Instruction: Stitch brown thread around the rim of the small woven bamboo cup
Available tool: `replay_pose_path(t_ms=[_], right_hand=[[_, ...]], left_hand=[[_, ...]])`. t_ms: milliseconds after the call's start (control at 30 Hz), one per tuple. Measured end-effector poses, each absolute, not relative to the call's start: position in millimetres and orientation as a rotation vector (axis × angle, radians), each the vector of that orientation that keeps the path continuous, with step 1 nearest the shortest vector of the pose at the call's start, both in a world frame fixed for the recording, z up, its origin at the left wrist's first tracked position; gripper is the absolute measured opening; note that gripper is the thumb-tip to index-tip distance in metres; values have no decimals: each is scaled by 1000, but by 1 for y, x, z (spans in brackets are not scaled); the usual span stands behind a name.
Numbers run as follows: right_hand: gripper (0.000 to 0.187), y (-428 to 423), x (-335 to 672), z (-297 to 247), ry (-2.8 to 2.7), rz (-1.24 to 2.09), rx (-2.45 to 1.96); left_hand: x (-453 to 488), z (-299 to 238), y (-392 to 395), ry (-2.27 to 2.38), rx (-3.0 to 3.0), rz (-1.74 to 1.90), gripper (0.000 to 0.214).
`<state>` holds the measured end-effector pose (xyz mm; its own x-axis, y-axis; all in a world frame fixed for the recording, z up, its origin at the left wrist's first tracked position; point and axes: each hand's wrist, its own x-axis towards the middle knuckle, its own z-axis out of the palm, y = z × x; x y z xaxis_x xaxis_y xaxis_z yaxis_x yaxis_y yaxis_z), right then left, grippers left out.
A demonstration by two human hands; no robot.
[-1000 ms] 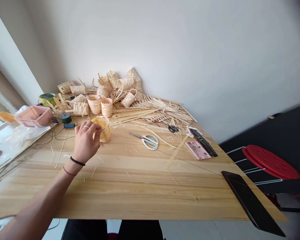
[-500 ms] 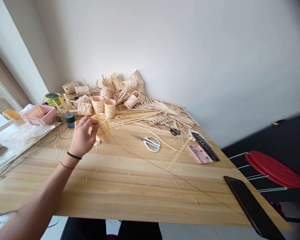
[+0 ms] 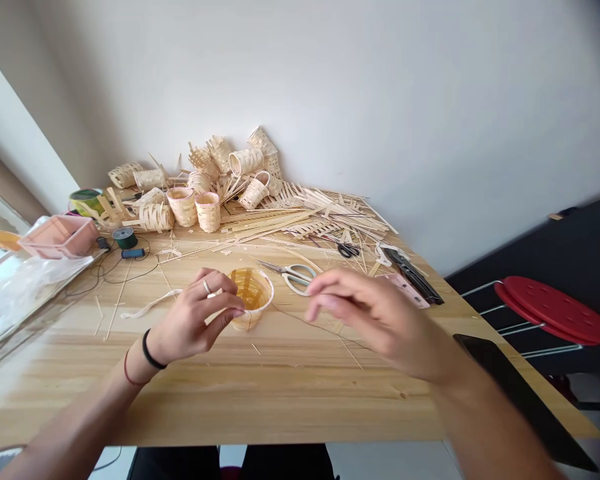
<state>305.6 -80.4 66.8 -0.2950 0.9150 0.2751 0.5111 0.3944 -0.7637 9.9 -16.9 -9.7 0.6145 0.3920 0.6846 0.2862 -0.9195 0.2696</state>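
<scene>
My left hand point(image 3: 197, 313) has its thumb and fingers closed at the near left rim of a small woven bamboo basket point(image 3: 253, 290), which sits tilted above the wood table. A thin dark thread point(image 3: 300, 316) trails from the basket to the right and passes behind my right hand point(image 3: 365, 310). That hand is in mid-air right of the basket, slightly blurred, its fingers stretched toward the basket and nothing visible in them. White-handled scissors point(image 3: 297, 277) lie just beyond, between the two hands.
Finished and half-woven baskets point(image 3: 183, 205) and loose bamboo strips point(image 3: 320, 210) are heaped by the wall. Thread spools point(image 3: 125, 237) and a pink bin point(image 3: 60, 237) stand left. Black scissors point(image 3: 349, 250), a pink card point(image 3: 405, 290) and a dark phone-like slab point(image 3: 520, 400) lie right.
My right hand has come into view from the right. The left hand has brought the basket nearer and to the right. The view has shifted slightly.
</scene>
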Motion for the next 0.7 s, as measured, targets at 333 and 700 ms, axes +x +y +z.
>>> replay_pose_path(t_ms=[333,700], right_hand=[[17,-41,266,12,-2039,753,-773],[14,-52,267,4,-2043,685,-705]], left_hand=[[14,-5,-25,457,2638,1078,11],[21,-4,-37,468,2605,936,18]])
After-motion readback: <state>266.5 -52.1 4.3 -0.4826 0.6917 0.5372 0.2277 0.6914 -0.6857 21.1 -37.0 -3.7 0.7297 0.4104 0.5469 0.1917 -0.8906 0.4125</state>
